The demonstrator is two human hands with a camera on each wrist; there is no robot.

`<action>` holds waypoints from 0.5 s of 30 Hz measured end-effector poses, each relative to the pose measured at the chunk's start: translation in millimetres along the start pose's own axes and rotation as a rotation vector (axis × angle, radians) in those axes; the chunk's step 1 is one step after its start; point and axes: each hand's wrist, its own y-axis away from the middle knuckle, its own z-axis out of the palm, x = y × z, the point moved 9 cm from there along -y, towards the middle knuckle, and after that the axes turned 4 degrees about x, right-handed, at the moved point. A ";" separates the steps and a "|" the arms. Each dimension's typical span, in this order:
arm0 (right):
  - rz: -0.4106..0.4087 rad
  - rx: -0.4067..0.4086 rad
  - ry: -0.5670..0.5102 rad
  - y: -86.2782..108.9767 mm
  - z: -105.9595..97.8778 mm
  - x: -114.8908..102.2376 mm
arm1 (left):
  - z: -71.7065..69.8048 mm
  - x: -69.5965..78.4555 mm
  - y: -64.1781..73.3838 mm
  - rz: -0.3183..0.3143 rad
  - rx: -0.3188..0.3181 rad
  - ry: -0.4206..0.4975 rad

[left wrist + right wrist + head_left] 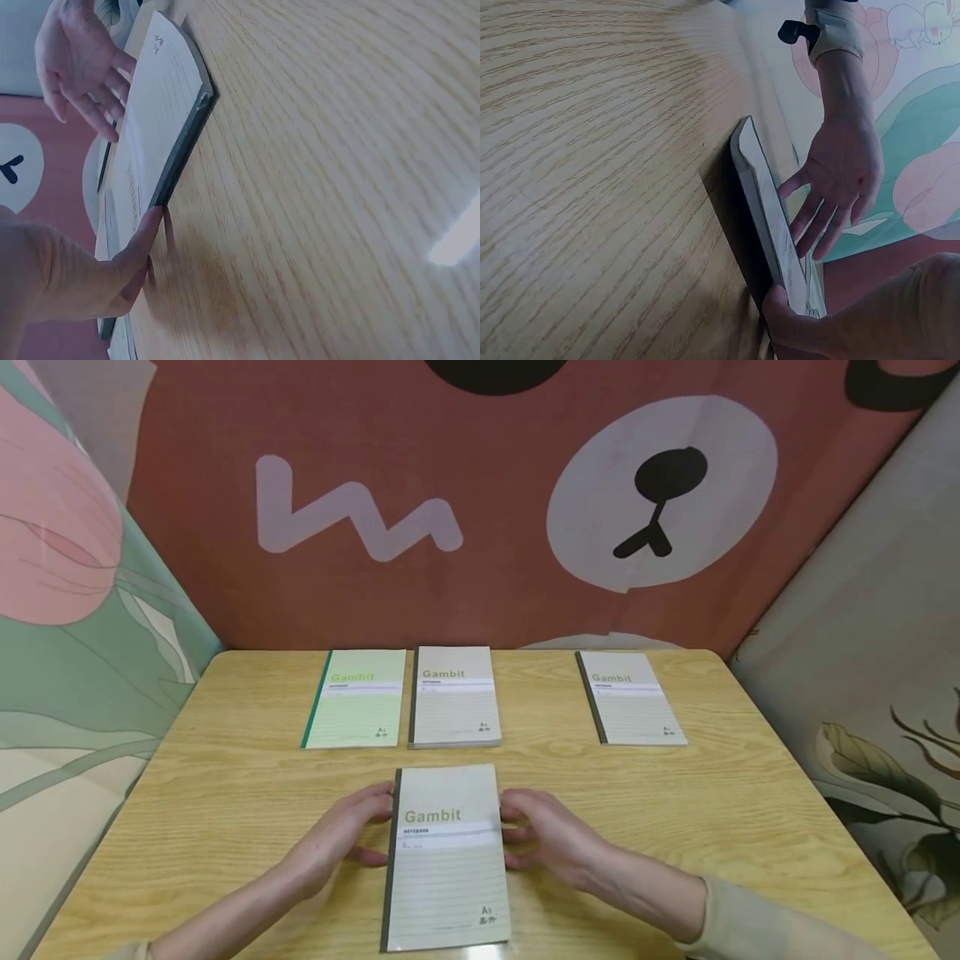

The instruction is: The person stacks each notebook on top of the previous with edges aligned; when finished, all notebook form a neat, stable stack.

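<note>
A pale grey Gambit notebook (450,860) with a dark spine lies between the two hands, near the front of the table. My left hand (330,839) is at its spine side, and in the left wrist view the thumb (146,232) meets the spine. On the opposite edge is my right hand (555,839), its thumb (780,307) right at the edge in the right wrist view. Across the notebook, each wrist view shows the other hand with its fingers extended. A dark shadow falls beside the notebook's edge in the right wrist view.
Along the back of the wooden table (225,827) lie a green notebook (356,710), a grey notebook (453,706) close beside it, and another grey notebook (633,706) farther right. Patterned curtains (375,593) hang behind and at both sides.
</note>
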 end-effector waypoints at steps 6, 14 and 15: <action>-0.005 -0.012 0.044 -2.9 -3.2 4.3 | -2.3 -3.1 -1.4 0.013 0.010 0.072; -0.049 -0.061 -0.013 -2.3 0.6 2.5 | -9.9 -0.4 -2.5 0.052 0.054 -0.028; -0.054 -0.063 -0.023 -2.5 1.0 0.7 | -11.4 1.4 -1.8 0.061 0.061 -0.034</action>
